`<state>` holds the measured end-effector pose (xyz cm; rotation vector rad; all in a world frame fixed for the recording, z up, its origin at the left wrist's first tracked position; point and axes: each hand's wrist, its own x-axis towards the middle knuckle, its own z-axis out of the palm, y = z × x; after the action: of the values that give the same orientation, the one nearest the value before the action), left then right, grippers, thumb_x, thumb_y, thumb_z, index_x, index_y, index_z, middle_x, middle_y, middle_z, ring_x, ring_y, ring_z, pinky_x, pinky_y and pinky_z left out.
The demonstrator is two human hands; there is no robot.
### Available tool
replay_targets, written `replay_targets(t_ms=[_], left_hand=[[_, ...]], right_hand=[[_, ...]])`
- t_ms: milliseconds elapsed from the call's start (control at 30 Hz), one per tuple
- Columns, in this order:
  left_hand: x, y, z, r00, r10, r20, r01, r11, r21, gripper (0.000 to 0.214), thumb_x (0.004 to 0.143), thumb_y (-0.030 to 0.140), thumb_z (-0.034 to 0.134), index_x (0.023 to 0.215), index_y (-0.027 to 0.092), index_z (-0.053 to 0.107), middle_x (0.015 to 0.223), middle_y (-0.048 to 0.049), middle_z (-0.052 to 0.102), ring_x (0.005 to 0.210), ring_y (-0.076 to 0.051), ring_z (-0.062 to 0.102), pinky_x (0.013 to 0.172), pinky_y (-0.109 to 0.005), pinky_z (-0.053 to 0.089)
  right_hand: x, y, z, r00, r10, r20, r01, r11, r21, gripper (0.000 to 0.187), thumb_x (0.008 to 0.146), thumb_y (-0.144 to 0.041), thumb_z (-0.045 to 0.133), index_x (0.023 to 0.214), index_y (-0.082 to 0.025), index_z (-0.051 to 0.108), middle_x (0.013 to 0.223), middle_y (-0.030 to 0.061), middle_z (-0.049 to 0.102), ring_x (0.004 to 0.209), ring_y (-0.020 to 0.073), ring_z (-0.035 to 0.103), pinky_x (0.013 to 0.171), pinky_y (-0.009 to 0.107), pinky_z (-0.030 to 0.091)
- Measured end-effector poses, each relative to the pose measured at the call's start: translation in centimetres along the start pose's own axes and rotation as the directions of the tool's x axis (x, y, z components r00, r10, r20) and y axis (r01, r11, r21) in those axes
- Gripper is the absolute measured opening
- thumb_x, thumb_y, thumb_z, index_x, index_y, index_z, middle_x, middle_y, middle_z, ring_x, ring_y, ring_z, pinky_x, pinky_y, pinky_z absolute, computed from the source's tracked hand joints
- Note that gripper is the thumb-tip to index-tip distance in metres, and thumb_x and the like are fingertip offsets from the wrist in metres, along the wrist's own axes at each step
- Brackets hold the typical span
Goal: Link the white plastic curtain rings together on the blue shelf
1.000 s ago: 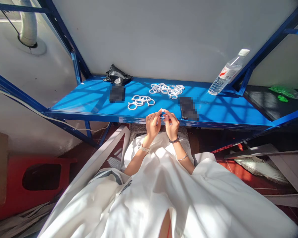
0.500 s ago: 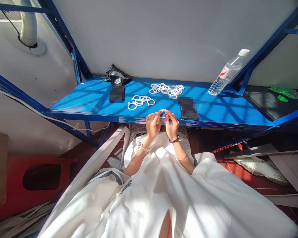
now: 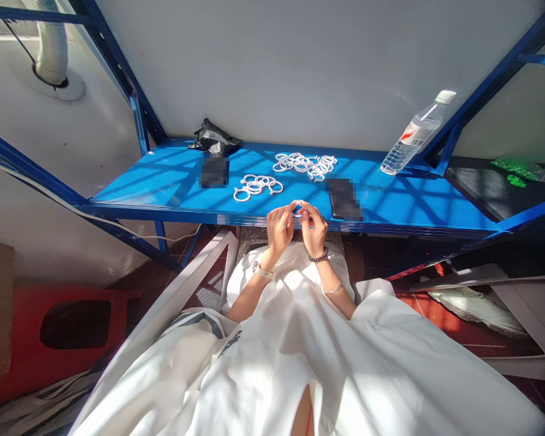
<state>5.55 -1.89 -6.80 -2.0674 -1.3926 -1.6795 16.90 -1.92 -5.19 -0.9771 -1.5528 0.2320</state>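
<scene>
At the front edge of the blue shelf, my left hand (image 3: 280,230) and my right hand (image 3: 315,231) meet fingertip to fingertip. Both are closed in a pinch on one white curtain ring (image 3: 298,203), mostly hidden by the fingers. Just beyond my left hand lies a small group of white rings (image 3: 255,186), each with a little tab. A larger pile of similar rings (image 3: 301,162) rests farther back. To the right of my right hand is a dark phone (image 3: 346,203), partly blurred out.
The blue shelf (image 3: 163,181) carries a crumpled black plastic bag (image 3: 214,138) and a blurred dark item (image 3: 214,171) at the left. A water bottle (image 3: 413,134) stands at the right, beside the blue frame. Green material in a bag (image 3: 522,169) lies farther right.
</scene>
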Motion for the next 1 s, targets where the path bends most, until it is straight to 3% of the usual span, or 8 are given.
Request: replay_targets(t_ms=[400, 1000], left_hand=[[0.01, 0.05, -0.09, 0.999, -0.007, 0.036, 0.007, 1.0, 0.016, 0.036, 0.103, 0.025, 0.036, 0.131, 0.02, 0.059, 0.112, -0.0091, 0.074, 0.104, -0.02, 0.067, 0.092, -0.035, 0.045], [-0.1, -0.08, 0.02, 0.999, 0.03, -0.013, -0.03, 1.0, 0.008, 0.035, 0.103, 0.023, 0.038, 0.13, 0.019, 0.06, 0.113, -0.009, 0.073, 0.102, -0.019, 0.066, 0.091, -0.033, 0.044]], right_hand=[[-0.21, 0.23, 0.25, 0.999, 0.007, -0.031, -0.007, 1.0, -0.001, 0.034, 0.101, -0.04, 0.042, 0.119, -0.023, 0.066, 0.106, 0.0082, 0.074, 0.084, 0.0166, 0.073, 0.066, 0.026, 0.062], [-0.1, 0.5, 0.13, 0.999, -0.038, -0.012, 0.037, 0.999, -0.01, 0.035, 0.102, -0.037, 0.04, 0.118, -0.023, 0.067, 0.101, 0.0072, 0.073, 0.083, 0.0157, 0.071, 0.067, 0.026, 0.061]])
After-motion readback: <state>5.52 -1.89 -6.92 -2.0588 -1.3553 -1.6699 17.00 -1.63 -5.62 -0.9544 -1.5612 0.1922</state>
